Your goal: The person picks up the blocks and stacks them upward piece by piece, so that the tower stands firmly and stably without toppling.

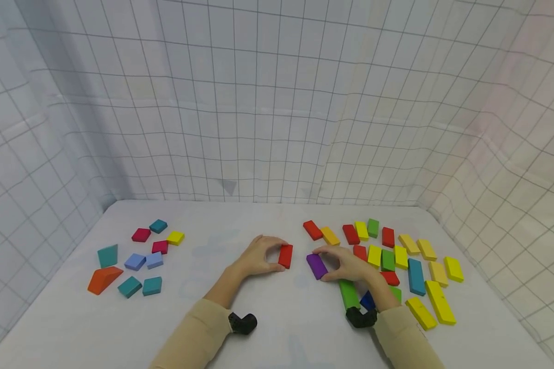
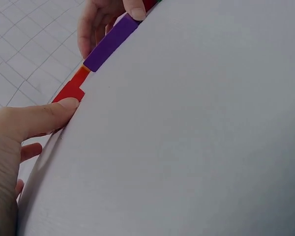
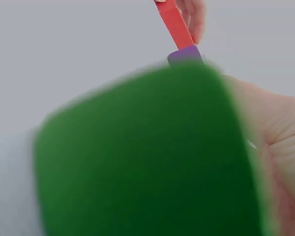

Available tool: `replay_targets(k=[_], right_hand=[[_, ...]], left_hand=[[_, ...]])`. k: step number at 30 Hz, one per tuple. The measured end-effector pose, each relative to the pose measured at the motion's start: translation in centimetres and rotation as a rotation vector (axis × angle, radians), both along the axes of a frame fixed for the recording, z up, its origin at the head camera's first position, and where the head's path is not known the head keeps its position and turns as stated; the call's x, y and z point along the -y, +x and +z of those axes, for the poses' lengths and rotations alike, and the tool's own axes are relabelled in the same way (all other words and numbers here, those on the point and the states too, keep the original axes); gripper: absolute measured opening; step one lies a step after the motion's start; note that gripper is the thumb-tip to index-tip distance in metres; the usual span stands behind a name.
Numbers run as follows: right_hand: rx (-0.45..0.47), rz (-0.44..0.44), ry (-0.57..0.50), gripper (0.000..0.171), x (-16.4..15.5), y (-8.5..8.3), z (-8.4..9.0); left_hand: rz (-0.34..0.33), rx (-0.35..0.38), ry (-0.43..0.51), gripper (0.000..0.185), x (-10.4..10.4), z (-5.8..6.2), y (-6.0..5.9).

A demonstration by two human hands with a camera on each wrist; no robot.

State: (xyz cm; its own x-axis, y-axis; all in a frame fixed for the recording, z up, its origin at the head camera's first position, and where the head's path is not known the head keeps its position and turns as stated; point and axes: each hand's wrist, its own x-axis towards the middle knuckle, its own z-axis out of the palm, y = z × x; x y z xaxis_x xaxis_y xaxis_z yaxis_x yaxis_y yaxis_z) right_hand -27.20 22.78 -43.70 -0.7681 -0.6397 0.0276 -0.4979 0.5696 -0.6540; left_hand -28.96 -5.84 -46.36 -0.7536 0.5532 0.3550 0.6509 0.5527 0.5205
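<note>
Near the middle of the white table (image 1: 268,318), my left hand (image 1: 260,256) pinches a red block (image 1: 285,256) by its two ends between thumb and fingers. To its right, my right hand (image 1: 348,264) grips a purple block (image 1: 317,266) the same way, thumb at the near end. A short stretch of table separates the two blocks in the head view. Beneath the right wrist lies a long green block (image 1: 348,293). That green block (image 3: 147,147) looms large and blurred in the right wrist view, hiding most of the purple block (image 3: 184,54).
On the right lie many loose blocks, among them a blue one (image 1: 416,277) and a long yellow one (image 1: 440,302). A smaller group on the left includes an orange wedge (image 1: 103,280) and teal pieces (image 1: 107,256). A gridded white curtain (image 1: 268,128) encloses the table's back and sides.
</note>
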Motion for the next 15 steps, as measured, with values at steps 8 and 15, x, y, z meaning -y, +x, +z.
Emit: replay_targets(k=[8, 15], right_hand=[[0.025, -0.048, -0.080, 0.059, 1.6, 1.0, 0.4], [0.053, -0.086, -0.148, 0.060, 4.9, 2.6, 0.6]], left_hand=[[0.042, 0.122, 0.242, 0.056, 0.9, -0.3, 1.0], [0.093, 0.142, 0.278, 0.058, 3.3, -0.1, 2.9]])
